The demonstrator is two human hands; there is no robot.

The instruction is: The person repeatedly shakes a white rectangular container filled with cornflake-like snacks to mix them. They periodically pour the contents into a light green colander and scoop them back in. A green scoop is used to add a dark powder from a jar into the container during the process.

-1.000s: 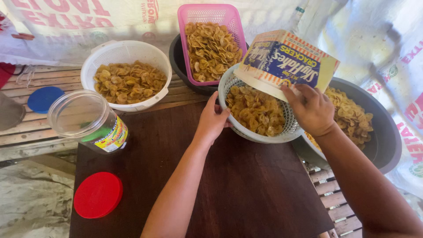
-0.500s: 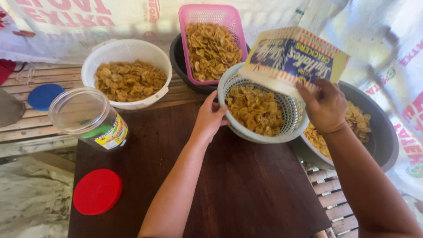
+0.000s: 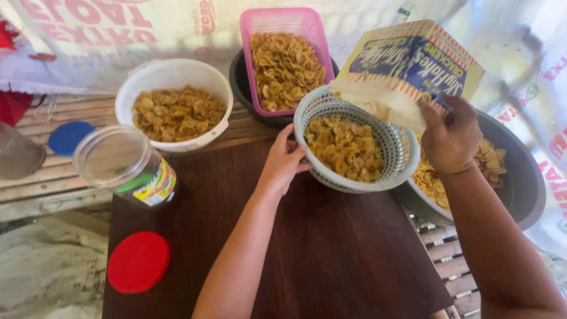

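My left hand (image 3: 283,160) grips the near rim of a pale slotted round basket (image 3: 394,147) that is tilted and filled with yellow chips. My right hand (image 3: 450,137) holds a blue and yellow cracker box (image 3: 413,66) tipped over the basket's far right rim. The basket rests on the edge of a dark brown board (image 3: 331,248) and leans against a large grey basin (image 3: 520,177) that holds more chips.
A white bowl (image 3: 140,80) of chips and a pink rectangular basket (image 3: 307,23) of chips inside a black basin stand behind. An open clear plastic jar (image 3: 124,165) sits at the left, its red lid (image 3: 139,261) in front, a blue lid (image 3: 68,137) further left.
My right hand has lifted the cracker box up and to the right, off the basket's rim. My left hand stays on the basket, which has tilted a little more.
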